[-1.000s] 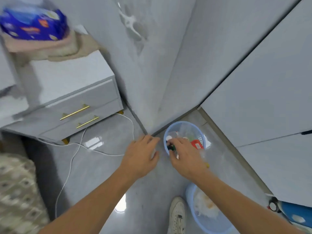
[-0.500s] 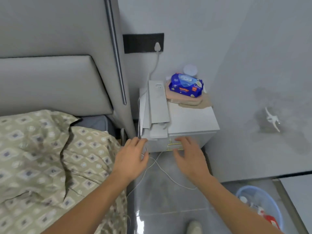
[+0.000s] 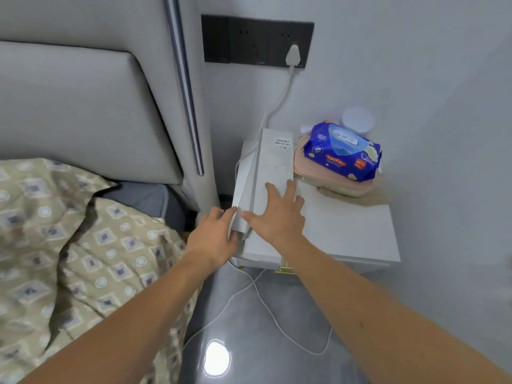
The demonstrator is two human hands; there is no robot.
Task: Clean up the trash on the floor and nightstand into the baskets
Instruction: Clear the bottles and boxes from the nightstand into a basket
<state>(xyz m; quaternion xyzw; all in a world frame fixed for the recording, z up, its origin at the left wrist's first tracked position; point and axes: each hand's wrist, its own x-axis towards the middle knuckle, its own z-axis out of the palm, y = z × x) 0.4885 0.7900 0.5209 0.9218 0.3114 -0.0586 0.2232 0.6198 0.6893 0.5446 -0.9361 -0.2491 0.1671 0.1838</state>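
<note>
You are at the nightstand [image 3: 346,234] now, and the step in hand looks like gathering the long white boxes [image 3: 273,187] that lie along its left side, running from the near edge back toward the wall. To do it well, close both hands on the stack together: the boxes are long and thin, and a grip at the near end alone would likely let the far end sag or slide. Mind the white cable [image 3: 279,103] that drops from the wall socket [image 3: 257,41] and passes behind the boxes; lift straight up so you do not drag it.

Your left hand [image 3: 213,236] sits at the near left corner of the stack, fingers [image 3: 228,214] loosely curled against the edge of the tilted upper box, touching it but not yet clamped. Your right hand [image 3: 277,217] lies flat on top of the boxes, fingers [image 3: 289,188] spread wide, pressing rather than holding.

To the right on the nightstand, leave the blue wipes pack [image 3: 342,151] on its pinkish case [image 3: 329,178] unless you judge it trash. No basket shows in view here, so plan on a turn to find one.
</note>
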